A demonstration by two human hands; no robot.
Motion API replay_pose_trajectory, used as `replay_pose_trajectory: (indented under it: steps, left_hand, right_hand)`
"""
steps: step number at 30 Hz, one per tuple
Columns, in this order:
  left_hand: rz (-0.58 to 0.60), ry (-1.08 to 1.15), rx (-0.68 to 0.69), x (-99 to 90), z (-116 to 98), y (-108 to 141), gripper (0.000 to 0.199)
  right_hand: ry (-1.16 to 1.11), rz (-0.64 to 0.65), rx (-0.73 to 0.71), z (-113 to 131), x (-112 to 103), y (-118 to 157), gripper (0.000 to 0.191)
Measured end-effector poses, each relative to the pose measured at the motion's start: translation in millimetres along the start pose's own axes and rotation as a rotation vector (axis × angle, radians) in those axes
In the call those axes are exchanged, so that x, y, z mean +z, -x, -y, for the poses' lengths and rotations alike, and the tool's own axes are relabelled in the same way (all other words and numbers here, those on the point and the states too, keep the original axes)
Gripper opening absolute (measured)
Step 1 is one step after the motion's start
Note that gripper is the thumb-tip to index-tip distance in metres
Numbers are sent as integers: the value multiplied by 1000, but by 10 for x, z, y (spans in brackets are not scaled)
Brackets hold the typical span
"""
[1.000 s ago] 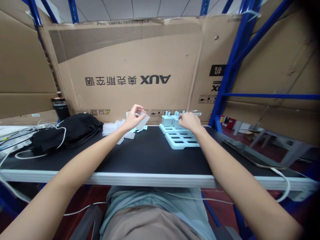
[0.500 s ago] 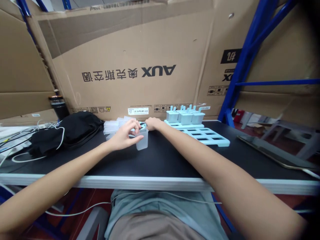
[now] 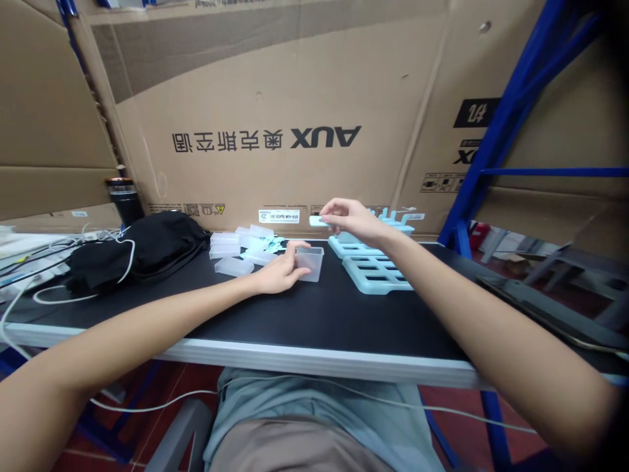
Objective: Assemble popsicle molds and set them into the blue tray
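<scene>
Left hand [image 3: 278, 274] was at the cup [image 3: 314, 265], mid-desk [image 3: 295, 318], left of the near tray [image 3: 381, 288]. Its fingers curled round the cup's left side, thumb on the near side, another finger over by the far edge; how hard they pressed, can't tell. Cup was clear, wide edge up, looked empty. Right hand [image 3: 354, 220] was up above the desk, far and right of the cup, fingers pinching a pale blue stick [image 3: 318, 221] by its right part, left end sticking out. Stick and cup were apart.

Loose clear cups [image 3: 225, 246] lay to the left, with a heap of blue sticks [image 3: 268, 245] beside them. Near tray's visible slots were unfilled. Far tray [image 3: 344, 248] bore cups with upright handles [image 3: 393, 215], partly behind the right hand and forearm; couldn't count them.

Step in hand, as judged: matching one stick piece to one cup, the two not joined. Next move, as judged, called for turning the stick so its broad part faced the opening, squaring it over the edge, and the left fingers steadying the cup, since a crooked push could have tipped such a light piece.
</scene>
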State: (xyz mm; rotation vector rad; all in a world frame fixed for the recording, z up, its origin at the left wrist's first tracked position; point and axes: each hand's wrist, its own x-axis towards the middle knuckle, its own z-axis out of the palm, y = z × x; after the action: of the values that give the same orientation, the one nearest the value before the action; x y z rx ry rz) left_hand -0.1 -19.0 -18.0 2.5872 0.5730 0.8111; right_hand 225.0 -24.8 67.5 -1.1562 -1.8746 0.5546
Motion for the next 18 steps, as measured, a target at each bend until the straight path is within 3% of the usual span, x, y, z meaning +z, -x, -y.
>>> replay_pose_trajectory:
  steps: [2, 5, 12, 14, 18]
  left_hand:
    - [-24, 8, -8, 26, 36, -72, 56]
    - [-54, -2, -14, 51, 72, -126, 68]
    - [-74, -101, -4, 55, 88, -94, 72]
    - [-70, -125, -3, 45, 84, -80, 73]
    - [-65, -141, -20, 27, 86, -60, 72]
  right_hand:
    - [-145, 71, 1, 14, 24, 137, 19]
    - [-156, 178, 61, -1, 180, 223, 18]
    - [396, -20, -10, 48, 486, 167, 30]
    - [500, -14, -1, 55, 515, 176, 33]
    - [502, 65, 38, 27, 542, 198, 42]
